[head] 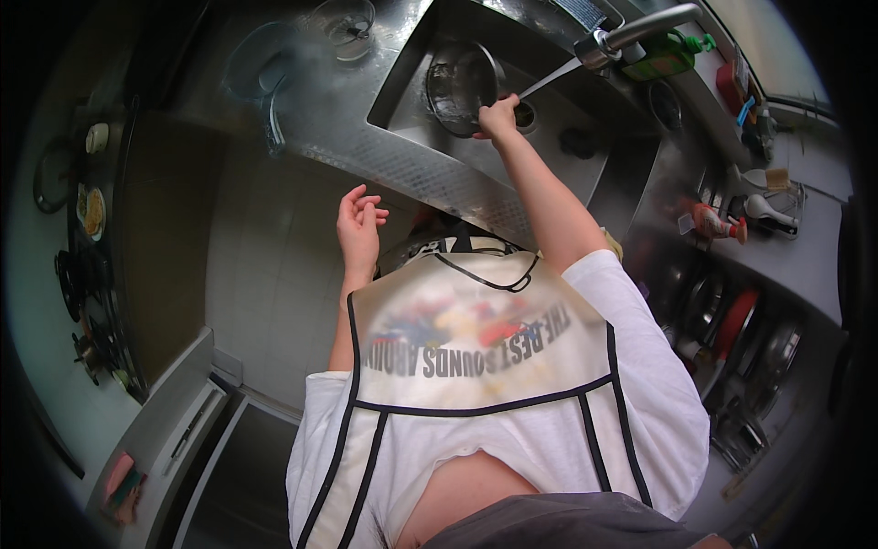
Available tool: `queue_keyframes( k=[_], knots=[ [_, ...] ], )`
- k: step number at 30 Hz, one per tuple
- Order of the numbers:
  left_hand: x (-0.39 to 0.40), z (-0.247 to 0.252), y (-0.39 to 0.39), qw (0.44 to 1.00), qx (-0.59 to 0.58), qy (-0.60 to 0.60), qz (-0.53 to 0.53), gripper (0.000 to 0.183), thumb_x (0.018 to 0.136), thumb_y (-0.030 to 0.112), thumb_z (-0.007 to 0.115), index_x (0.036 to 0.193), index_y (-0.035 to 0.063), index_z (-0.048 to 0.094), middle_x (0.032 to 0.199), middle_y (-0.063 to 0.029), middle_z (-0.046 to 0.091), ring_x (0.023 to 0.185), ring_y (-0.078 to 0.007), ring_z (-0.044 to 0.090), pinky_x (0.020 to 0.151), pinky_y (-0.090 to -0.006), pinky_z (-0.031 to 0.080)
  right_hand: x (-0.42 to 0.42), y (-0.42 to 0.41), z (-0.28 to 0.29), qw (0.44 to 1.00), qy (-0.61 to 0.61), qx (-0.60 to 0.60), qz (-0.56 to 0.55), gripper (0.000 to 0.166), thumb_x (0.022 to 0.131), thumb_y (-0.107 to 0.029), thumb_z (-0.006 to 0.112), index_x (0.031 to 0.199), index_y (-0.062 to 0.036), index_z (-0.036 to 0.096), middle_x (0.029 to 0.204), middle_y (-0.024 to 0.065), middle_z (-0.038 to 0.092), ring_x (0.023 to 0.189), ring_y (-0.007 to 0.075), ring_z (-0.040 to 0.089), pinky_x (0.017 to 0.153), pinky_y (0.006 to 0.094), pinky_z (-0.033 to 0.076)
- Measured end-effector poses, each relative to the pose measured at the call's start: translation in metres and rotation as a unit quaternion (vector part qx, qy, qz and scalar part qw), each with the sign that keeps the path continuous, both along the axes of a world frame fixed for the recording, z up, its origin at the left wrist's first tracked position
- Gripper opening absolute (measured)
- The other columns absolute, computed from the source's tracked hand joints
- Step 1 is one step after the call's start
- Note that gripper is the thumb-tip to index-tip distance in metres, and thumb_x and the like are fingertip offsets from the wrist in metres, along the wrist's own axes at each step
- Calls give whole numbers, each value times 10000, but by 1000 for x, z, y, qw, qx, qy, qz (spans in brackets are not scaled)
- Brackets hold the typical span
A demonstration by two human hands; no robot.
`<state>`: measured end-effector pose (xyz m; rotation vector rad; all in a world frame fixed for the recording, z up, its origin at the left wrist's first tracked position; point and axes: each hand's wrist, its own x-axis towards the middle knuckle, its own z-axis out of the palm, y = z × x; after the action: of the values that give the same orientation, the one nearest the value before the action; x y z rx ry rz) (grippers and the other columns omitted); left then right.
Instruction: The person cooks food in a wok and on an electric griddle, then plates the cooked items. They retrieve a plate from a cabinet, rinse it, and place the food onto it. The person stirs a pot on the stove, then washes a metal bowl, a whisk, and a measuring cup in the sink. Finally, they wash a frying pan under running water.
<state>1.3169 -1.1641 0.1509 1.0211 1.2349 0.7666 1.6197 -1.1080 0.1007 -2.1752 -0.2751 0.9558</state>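
Observation:
My right hand [499, 120] reaches into the stainless steel sink [418, 141] and grips the near rim of a round metal pot or bowl [461, 86]. Beside that hand, a stream of water [551, 77] runs from the faucet [634, 31] at the upper right. Whether the water lands in the vessel or on my hand, I cannot tell. My left hand [359, 214] hangs in front of the counter, fingers loosely curled, holding nothing. On the counter left of the sink are a clear bowl [343, 31] and a blurred transparent vessel with a handle [264, 65].
A green soap bottle [658, 62] stands behind the faucet. Bottles and utensils [717, 223] line the right counter, with pans [737, 322] racked below. Along the far left is a stove counter with a plate of food [95, 213]. The sink's front edge [439, 182] runs before me.

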Motion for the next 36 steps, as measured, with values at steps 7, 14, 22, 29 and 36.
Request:
queue_keyframes(
  k=[7,14,22,29,36],
  knots=[
    [-2,-3,-1,1000,-8,-9,19,273,943,38,451,1211,-15,466,991,-90,595,759,-101,601,662,-219,492,-6,-20,30,912,-346,-62,213,671,817,-43,517,1404,-142,206,1167,227,441,890,458,593,821,523,475],
    [12,0,6,1000,-5,-6,-6,286,946,57,460,1227,1,469,995,-85,606,779,-105,602,673,-216,492,20,-104,42,824,-500,36,263,528,835,-55,529,1310,-176,332,1134,172,450,794,399,618,606,488,519],
    [31,4,11,999,6,0,-53,281,935,39,461,1210,-17,473,991,-91,606,758,-99,599,660,-221,496,83,-145,-1,995,45,35,-88,388,808,-4,503,1182,4,400,1073,138,528,893,277,611,607,366,617],
    [33,0,13,997,4,-11,-82,301,929,38,470,1221,-32,452,999,-119,600,762,-131,623,663,-237,521,87,-148,-48,871,410,169,-212,107,839,-11,484,912,64,504,866,160,587,751,278,632,692,389,610],
    [71,7,20,987,-78,-56,-131,378,921,66,520,1266,-36,400,1089,-177,563,846,-228,664,736,-273,555,68,-133,-8,888,372,216,-161,67,857,-47,513,846,18,522,808,124,596,709,222,613,635,370,593]
  ],
)
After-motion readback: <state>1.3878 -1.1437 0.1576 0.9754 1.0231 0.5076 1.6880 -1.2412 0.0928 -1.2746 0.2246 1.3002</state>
